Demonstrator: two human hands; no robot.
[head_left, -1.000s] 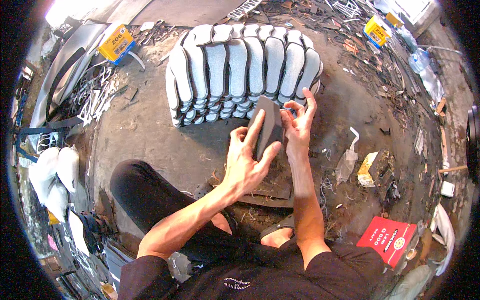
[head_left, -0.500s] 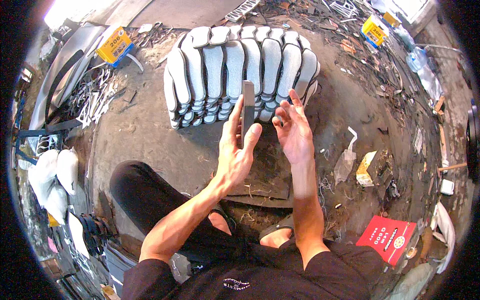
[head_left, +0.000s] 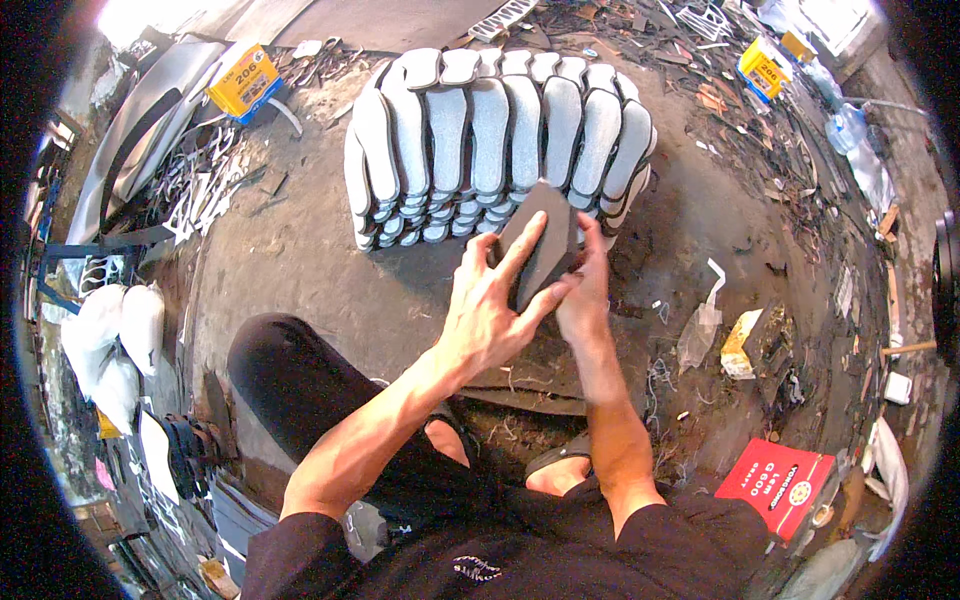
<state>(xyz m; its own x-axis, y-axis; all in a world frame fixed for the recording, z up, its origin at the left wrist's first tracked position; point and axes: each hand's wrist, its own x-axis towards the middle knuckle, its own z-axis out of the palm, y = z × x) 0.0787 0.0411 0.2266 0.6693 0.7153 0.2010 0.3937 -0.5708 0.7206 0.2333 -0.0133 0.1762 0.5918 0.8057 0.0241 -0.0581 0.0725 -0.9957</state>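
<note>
In front of me my left hand (head_left: 487, 298) and my right hand (head_left: 588, 290) both grip a flat, dark grey block (head_left: 552, 243) with angled ends. My left index finger lies along its face, while the left thumb presses near its lower edge. The right fingers wrap its far side. Just beyond the block stands a neat stack of shoe soles (head_left: 489, 130), pale blue-white on top with dark edges, laid in overlapping rows. The block's upper tip overlaps the front of the stack in the view; whether they touch I cannot tell.
Yellow-and-blue boxes stand at the far left (head_left: 243, 84) and far right (head_left: 764, 70). A red box (head_left: 774, 487) lies at lower right. Stuffed white bags (head_left: 112, 345) sit at left. Scraps and strips (head_left: 212, 185) litter the ground, and a torn yellow carton (head_left: 741, 343) lies at right.
The block was held edge-on in my left hand, with the right hand open beside it. Now it is turned broad side up and the right hand has closed on it too.
</note>
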